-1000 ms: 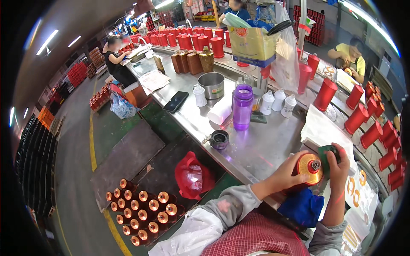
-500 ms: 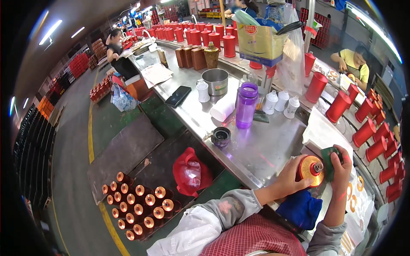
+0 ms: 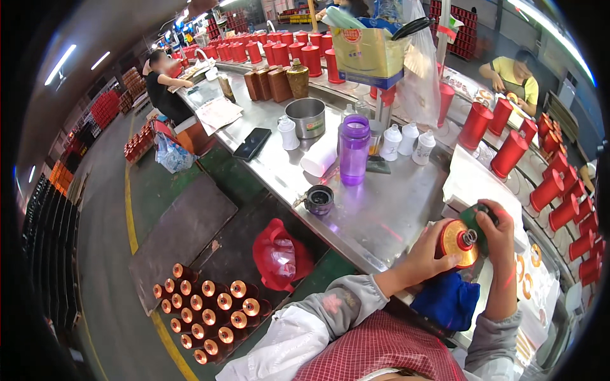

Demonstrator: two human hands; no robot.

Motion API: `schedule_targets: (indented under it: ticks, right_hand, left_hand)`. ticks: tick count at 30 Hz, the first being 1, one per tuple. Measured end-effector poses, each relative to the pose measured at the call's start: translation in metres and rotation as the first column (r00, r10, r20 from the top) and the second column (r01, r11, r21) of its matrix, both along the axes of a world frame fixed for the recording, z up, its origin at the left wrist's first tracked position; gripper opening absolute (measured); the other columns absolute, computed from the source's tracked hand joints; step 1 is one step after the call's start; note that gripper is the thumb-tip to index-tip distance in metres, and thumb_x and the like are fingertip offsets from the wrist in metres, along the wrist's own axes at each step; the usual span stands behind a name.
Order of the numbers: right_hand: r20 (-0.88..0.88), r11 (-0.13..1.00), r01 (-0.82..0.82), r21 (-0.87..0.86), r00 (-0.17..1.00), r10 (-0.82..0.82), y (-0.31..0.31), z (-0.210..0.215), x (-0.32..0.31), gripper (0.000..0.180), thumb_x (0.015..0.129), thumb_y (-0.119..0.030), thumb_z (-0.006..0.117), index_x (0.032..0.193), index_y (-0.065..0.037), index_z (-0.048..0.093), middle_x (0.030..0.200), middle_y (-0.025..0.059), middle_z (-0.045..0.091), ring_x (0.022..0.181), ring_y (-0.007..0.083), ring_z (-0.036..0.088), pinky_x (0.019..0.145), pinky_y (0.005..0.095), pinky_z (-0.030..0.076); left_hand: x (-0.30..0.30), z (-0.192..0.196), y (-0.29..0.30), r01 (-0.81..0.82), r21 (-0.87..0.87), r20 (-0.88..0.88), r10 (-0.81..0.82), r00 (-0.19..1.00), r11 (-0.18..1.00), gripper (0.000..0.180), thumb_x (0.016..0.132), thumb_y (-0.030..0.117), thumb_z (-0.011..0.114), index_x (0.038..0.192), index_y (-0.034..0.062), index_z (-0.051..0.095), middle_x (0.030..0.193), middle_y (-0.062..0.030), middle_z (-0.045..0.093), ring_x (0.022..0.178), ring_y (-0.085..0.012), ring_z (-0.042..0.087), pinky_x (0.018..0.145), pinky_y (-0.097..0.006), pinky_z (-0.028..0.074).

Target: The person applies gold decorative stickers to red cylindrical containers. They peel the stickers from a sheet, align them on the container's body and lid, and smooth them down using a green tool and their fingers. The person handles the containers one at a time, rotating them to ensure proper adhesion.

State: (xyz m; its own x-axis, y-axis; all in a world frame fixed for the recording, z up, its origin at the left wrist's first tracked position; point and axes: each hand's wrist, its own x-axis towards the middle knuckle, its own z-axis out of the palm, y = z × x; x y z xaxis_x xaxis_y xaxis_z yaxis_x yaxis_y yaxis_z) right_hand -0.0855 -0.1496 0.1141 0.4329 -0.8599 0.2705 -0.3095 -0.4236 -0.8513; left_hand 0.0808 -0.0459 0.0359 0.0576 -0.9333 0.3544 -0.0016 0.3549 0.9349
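My left hand (image 3: 427,254) grips a red round bottle with a gold face (image 3: 459,241), held on its side over the front edge of the steel table (image 3: 381,216). My right hand (image 3: 501,223) presses a dark green cloth (image 3: 475,220) against the far side of that bottle. A blue cloth (image 3: 448,297) lies on my lap just below both hands.
On the table stand a purple bottle (image 3: 354,149), a small dark cup (image 3: 318,199), a steel pot (image 3: 307,117), white small bottles (image 3: 406,140) and a phone (image 3: 252,143). Red cylinders (image 3: 534,171) line the right. Several gold-topped bottles (image 3: 203,308) and a red bag (image 3: 279,257) sit on the floor. Other people work at the back.
The view has shifted slightly; both hands stay on the bottle, with the green cloth moved a little across its side.
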Motion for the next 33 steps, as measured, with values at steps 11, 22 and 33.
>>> schedule_targets:
  ticks: [11, 22, 33]
  right_hand:
    - [-0.039, 0.989, -0.087, -0.124, 0.996, 0.082, -0.003, 0.0, -0.003, 0.031, 0.084, -0.019, 0.068, 0.11, -0.002, 0.065, 0.096, 0.0072, 0.068, 0.089, 0.0141, 0.061, 0.083, 0.0308, 0.05]
    - [0.221, 0.934, -0.322, 0.153, 0.933, 0.285, -0.008, 0.009, 0.0, 0.03, 0.086, -0.011, 0.067, 0.114, 0.0, 0.063, 0.1, 0.0019, 0.066, 0.093, 0.0089, 0.059, 0.083, 0.0256, 0.048]
    - [0.117, 0.984, -0.131, 0.123, 0.986, 0.117, -0.013, 0.006, 0.0, 0.03, 0.087, -0.01, 0.067, 0.115, -0.001, 0.063, 0.101, 0.0007, 0.065, 0.092, 0.0082, 0.059, 0.086, 0.024, 0.048]
  left_hand:
    - [-0.006, -0.002, -0.002, 0.098, -0.028, -0.191, -0.101, 0.976, 0.995, 0.069, 0.078, 0.022, 0.068, 0.135, -0.0014, 0.036, 0.125, -0.014, 0.05, 0.116, -0.0224, 0.051, 0.102, -0.035, 0.04]
    - [0.003, 0.007, -0.003, 0.189, 0.025, -0.192, -0.181, 0.965, 0.982, 0.07, 0.079, 0.025, 0.067, 0.136, -0.0032, 0.036, 0.126, -0.0134, 0.05, 0.115, -0.021, 0.051, 0.101, -0.035, 0.04]
    - [-0.01, 0.007, 0.008, 0.041, 0.045, -0.208, -0.031, 0.978, 0.998, 0.069, 0.081, 0.022, 0.069, 0.134, -0.004, 0.034, 0.125, -0.0156, 0.05, 0.115, -0.0221, 0.052, 0.1, -0.035, 0.041]
